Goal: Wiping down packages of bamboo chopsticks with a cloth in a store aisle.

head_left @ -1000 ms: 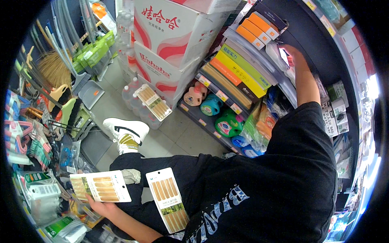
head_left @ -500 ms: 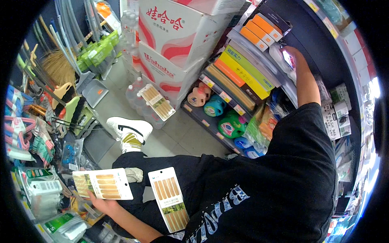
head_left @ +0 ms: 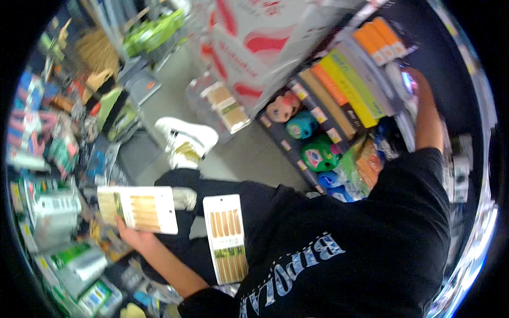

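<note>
My left hand (head_left: 139,234) grips a flat pack of chopsticks (head_left: 144,208), white-backed with a green picture band, and holds it out over my leg on the left. A second chopstick pack (head_left: 225,225) lies on my dark-clothed lap. Far out to the right, my right hand (head_left: 422,85) is closed around a phone (head_left: 407,82) with a lit screen, beside the shelf. Blur and the angle hide most of its fingers. A third chopstick pack (head_left: 227,106) rests on top of wrapped clear bottles on the floor.
Large white-and-red cartons (head_left: 265,40) stand ahead. A low shelf on the right holds orange boxes (head_left: 379,40), yellow and orange flat boxes (head_left: 344,79) and a green detergent bottle (head_left: 319,153). Brooms (head_left: 95,50), a dustpan (head_left: 139,82) and packaged goods crowd the left.
The whole view has turned and blurred, with the cartons and shelf sliding right and down in the picture. Both hands keep their holds; the chopstick pack on my lap stays there.
</note>
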The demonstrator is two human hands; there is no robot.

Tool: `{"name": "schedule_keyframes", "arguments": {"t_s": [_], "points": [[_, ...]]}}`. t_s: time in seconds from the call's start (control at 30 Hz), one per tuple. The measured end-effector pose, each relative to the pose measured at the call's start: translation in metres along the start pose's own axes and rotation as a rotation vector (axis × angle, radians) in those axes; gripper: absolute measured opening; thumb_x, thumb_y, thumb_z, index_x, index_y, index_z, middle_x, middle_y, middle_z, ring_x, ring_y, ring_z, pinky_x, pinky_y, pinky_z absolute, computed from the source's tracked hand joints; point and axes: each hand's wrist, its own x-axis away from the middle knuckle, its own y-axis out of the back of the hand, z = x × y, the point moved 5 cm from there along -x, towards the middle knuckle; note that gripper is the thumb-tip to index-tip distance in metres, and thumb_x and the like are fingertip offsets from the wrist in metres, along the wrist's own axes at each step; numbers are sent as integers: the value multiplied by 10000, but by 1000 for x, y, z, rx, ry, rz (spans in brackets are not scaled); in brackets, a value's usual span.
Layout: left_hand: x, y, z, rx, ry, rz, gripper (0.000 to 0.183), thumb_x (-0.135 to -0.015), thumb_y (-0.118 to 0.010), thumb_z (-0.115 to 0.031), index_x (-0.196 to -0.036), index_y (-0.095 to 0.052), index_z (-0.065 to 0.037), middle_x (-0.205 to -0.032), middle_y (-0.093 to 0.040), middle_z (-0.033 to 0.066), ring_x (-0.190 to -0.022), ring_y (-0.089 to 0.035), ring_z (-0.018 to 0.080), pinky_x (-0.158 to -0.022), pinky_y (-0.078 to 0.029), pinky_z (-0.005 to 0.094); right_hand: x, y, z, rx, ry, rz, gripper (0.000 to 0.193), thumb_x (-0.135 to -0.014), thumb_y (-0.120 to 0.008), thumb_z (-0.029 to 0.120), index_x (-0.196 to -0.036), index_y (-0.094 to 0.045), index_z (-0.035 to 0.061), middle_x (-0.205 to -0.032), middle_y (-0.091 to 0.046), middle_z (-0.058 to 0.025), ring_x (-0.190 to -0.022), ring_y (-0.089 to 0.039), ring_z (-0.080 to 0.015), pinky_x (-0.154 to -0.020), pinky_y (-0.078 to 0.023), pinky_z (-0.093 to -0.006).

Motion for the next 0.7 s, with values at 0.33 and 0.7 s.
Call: {"name": "schedule_keyframes", "arguments": {"t_s": [0.33, 0.7], "points": [[-8, 31, -57, 80, -231, 83, 479, -991, -389, -264, -1369, -383, 29, -1350, -497, 183, -1210, -513, 331, -1038, -397, 447, 408, -251, 195, 83, 1323, -162, 248, -841, -652, 60, -1079, -658, -8, -1000, -690, -124, -894, -654, -214, -813, -511, -324], [33, 40, -86, 461, -185, 491, 570, -966, -409, -365, -1412, -363, -13, -1400, -458, 179, -1277, -451, 347, -1077, -337, 484, 706, -581, 236, 70, 1408, 1204, 423, -819, -634, 141, -1220, -549, 40, -1161, -517, -200, -1004, -575, -392, -874, -486, -433]]}}
